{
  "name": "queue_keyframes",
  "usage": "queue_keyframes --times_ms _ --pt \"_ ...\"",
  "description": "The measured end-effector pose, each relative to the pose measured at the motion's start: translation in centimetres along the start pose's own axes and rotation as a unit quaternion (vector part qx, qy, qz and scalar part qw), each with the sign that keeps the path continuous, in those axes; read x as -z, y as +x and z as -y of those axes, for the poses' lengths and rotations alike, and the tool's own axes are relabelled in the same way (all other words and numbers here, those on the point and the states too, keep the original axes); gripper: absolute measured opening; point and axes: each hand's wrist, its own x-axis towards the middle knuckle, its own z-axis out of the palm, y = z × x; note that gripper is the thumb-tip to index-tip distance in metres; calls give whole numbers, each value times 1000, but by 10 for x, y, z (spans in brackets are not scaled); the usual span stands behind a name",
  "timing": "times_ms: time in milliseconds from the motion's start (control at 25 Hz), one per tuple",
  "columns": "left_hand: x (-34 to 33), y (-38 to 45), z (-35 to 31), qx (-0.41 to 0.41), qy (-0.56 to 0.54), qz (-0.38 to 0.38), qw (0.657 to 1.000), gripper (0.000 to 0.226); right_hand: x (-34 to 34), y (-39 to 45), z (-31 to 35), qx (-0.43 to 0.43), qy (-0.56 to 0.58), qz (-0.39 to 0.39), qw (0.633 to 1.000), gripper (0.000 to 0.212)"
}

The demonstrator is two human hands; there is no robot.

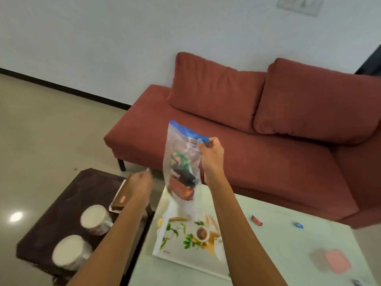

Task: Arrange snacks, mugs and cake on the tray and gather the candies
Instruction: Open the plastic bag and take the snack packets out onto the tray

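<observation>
My right hand (210,153) pinches the blue top edge of a clear snack bag (181,162) and holds it up above the printed white tray (185,254) on the pale table. My left hand (142,182) is blurred, reaching out over the brown cake box (121,198) on the dark side table; its fingers look loosely curled with nothing in them. Two white mugs (95,219) (69,252) stand on the dark table at the left. A red candy (256,220) and a blue candy (298,225) lie on the pale table to the right.
A red sofa (257,129) stands close behind both tables. A pink flat object (337,261) lies near the pale table's right front, with another small wrapper (357,282) at the bottom edge. A yellow bit (160,222) sits by the tray's left rim.
</observation>
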Motion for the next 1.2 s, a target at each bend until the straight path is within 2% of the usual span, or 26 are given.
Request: queue_keyframes --times_ms 80,160,200,280,360,400,480,560,640,720,800,960,1080,1200 --pt "-49 -24 -18 -48 -17 45 998 40 31 -11 -7 54 -105 5 993 26" --pt "-92 -42 -31 -63 70 77 993 69 57 -23 -13 104 -181 36 977 30" --pt "-108 -50 -32 -57 104 94 989 73 69 -29 -16 124 -216 57 967 29" --pt "-133 -58 -25 -53 151 115 980 56 94 -40 -22 142 -300 100 938 22" --pt "-143 -67 -10 -59 240 101 964 38 120 -48 -29 119 -329 143 926 16" --pt "-147 -70 0 -64 266 102 956 35 134 -51 -33 88 -302 163 935 14" --pt "-150 -78 19 -39 264 131 955 31 155 -57 -35 -28 -157 159 974 16" --pt "-148 -89 36 -20 262 147 954 28 169 -54 -39 -155 -28 67 985 36" --pt "-145 -101 49 -23 279 137 950 32 175 -51 -48 -224 -42 -9 974 41" --pt "-142 -114 58 -40 292 120 948 36 172 -54 -56 -274 -55 -4 960 38" --pt "-138 -124 64 -75 315 113 939 32 162 -57 -61 -299 -43 14 953 34" --pt "-131 -141 72 -148 368 94 913 19 152 -58 -69 -311 -25 -16 950 36" --pt "-124 -140 78 -136 344 91 925 15 149 -63 -77 -326 -10 -31 945 35" --pt "-118 -138 80 -76 322 117 936 18 149 -66 -81 -326 -18 -33 945 25"
